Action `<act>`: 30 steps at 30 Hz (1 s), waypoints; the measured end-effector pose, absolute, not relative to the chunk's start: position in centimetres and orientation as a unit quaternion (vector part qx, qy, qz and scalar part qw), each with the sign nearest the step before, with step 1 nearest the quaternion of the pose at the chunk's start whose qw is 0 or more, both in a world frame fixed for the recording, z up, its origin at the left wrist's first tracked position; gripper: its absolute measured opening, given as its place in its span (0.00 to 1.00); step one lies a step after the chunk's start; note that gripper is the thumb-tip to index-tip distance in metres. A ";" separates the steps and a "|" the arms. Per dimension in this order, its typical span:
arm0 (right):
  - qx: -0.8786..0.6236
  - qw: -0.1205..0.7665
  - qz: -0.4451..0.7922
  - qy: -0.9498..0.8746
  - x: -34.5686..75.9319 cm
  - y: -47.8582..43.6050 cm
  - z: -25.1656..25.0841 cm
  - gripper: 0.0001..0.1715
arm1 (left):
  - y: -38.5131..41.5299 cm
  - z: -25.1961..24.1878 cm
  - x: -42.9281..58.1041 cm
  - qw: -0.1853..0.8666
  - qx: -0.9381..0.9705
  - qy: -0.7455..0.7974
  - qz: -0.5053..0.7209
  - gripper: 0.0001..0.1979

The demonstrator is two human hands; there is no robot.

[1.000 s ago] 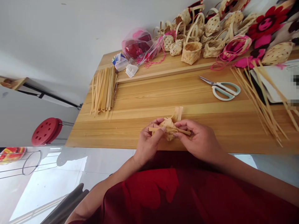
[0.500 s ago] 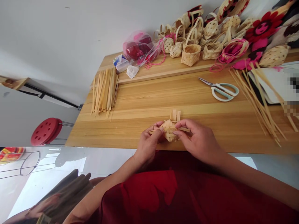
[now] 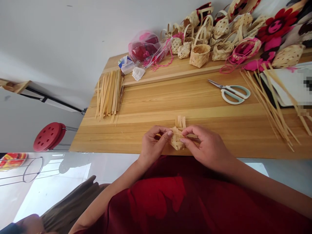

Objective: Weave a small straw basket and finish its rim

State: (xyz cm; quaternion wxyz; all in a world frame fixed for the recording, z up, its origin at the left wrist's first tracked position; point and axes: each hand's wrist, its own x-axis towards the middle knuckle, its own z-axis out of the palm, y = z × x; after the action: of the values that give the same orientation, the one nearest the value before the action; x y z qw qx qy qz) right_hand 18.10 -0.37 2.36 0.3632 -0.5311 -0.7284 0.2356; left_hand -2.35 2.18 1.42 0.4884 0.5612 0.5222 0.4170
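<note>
Between my hands, close to the table's near edge, is a small basket (image 3: 177, 140) woven from pale wood strips. Upright strip ends (image 3: 180, 121) stick out from its far side. My left hand (image 3: 156, 139) pinches the basket's left side, thumb on top and fingers curled underneath. My right hand (image 3: 207, 143) grips the right side between thumb and index finger, with strip ends passing under its fingers. A thin strip crosses the basket's face between both thumbs. The underside of the basket is hidden.
Scissors (image 3: 230, 91) lie on the wooden table (image 3: 156, 104) beyond my right hand. Loose strips (image 3: 270, 107) lie at right, a strip bundle (image 3: 109, 92) at left. Finished baskets (image 3: 200, 55) line the back. Red stools (image 3: 48, 136) stand left; another person's dark-clothed leg (image 3: 70, 201) shows at lower left.
My left fingers have closed in around the basket's left edge, and the strip ends that stuck out there are now covered. The basket has turned slightly. The other person at lower left has shifted.
</note>
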 end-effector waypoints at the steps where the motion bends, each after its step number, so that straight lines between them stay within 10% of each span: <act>1: -0.531 0.363 0.238 -0.728 18.1 -0.4 2.4 0.03 | 2.2 1.5 -2.4 0.486 0.565 0.528 0.408 0.12; 30: -0.486 0.346 0.225 -0.771 18.2 -1.1 2.8 0.09 | 2.2 1.8 -3.6 0.548 0.592 0.499 0.316 0.19</act>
State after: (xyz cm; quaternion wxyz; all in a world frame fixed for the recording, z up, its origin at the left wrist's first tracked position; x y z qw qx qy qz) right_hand 18.21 -1.07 2.81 0.3455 -0.4855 -0.7708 0.2254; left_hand -3.61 2.20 1.82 0.5481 0.5919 0.4991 0.3165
